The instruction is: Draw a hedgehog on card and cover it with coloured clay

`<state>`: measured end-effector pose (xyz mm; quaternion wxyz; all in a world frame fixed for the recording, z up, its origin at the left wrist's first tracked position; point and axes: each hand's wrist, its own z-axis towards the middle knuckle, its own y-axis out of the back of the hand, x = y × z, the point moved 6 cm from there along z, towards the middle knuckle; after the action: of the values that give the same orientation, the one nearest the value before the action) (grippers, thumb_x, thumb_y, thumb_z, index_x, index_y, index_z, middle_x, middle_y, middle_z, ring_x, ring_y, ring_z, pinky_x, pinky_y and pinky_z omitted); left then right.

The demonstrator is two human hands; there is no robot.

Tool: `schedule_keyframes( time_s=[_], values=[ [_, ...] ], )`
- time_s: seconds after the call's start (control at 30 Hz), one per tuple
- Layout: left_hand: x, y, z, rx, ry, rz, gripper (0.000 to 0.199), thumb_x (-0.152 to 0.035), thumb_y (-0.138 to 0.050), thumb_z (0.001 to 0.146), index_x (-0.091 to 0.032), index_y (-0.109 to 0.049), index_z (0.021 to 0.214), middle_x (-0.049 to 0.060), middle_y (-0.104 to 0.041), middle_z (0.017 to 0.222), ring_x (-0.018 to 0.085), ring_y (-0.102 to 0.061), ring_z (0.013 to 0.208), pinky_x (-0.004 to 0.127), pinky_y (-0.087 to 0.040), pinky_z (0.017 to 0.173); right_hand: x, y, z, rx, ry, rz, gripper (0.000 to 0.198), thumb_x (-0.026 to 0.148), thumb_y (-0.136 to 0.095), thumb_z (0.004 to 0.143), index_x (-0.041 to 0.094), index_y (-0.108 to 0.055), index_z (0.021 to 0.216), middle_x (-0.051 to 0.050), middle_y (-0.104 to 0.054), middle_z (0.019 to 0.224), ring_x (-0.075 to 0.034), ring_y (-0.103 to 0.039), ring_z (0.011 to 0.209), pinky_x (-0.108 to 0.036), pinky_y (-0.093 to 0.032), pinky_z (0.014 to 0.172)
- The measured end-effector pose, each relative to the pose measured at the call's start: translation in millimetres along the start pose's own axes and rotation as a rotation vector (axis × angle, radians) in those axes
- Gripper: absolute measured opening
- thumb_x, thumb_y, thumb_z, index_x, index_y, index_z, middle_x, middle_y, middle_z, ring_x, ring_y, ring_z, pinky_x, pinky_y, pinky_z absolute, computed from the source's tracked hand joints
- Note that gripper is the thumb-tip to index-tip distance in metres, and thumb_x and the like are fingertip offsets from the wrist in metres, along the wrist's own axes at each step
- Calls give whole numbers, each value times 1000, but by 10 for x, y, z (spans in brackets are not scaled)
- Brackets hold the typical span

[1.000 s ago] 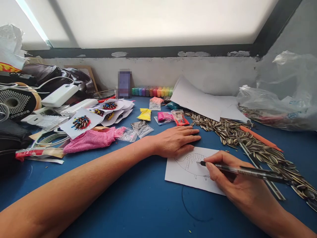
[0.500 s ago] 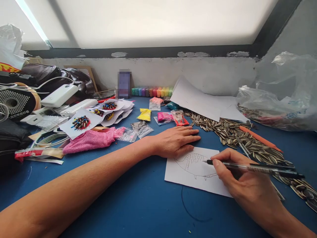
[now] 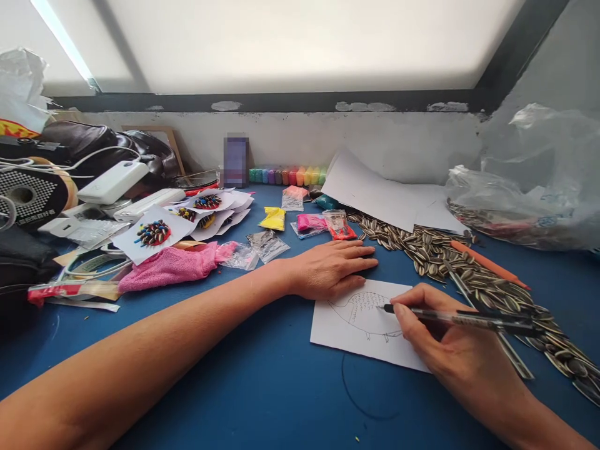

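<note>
A white sheet of paper lies on the blue table, bearing a line drawing of a round-bodied animal with small legs and short scale-like strokes on its body. My left hand rests flat with fingers stretched out, its lower edge on the top of the sheet. In my right hand is a black pen, pinched near its tip, which points at the strokes inside the drawn body. My right hand covers the sheet's right side. Just beyond it, sunflower seeds are spread in a long heap.
Small packets of coloured clay, among them a yellow packet, lie behind my left hand. A pink cloth and seed-decorated cards are at left. White sheets, an orange stick and a plastic bag sit at right.
My right hand and the pen have shifted slightly left across the drawing. My left hand stays flat in place on the paper's edge.
</note>
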<state>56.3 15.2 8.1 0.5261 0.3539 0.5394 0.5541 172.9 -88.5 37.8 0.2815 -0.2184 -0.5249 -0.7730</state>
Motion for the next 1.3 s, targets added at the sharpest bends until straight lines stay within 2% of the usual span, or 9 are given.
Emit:
schedule_keyframes(
  time_s=[0.53,0.77,0.93,1.3],
  values=[
    [-6,0,-1,-14,-19,17,49,-33,-37,102,-9,-42,144,14,-34,155,23,-28,146,39,-22,121,-17,-10,-16,17,10,11,20,31,-52,86,24,-60,69,3,-60,56,-12,-57,48,-19,-46,45],
    [-6,-4,4,-13,-18,26,49,-34,-36,102,-9,-42,144,14,-35,155,23,-29,146,39,-22,121,-59,-14,-48,33,7,-6,19,33,-53,87,24,-63,74,2,-65,63,-14,-63,57,-21,-50,51],
    [-3,-4,-4,-14,-14,22,49,-35,-36,102,-11,-43,144,13,-35,155,23,-30,145,39,-23,120,-25,-41,-42,69,19,0,20,34,-52,88,23,-62,74,1,-64,63,-14,-62,56,-22,-49,50],
    [-8,4,-4,-12,-14,-1,49,-33,-37,102,-9,-43,144,14,-35,155,24,-30,145,39,-22,121,-4,-18,-37,49,35,-26,21,32,-52,87,24,-60,70,3,-61,58,-13,-58,52,-22,-47,48]
  ],
)
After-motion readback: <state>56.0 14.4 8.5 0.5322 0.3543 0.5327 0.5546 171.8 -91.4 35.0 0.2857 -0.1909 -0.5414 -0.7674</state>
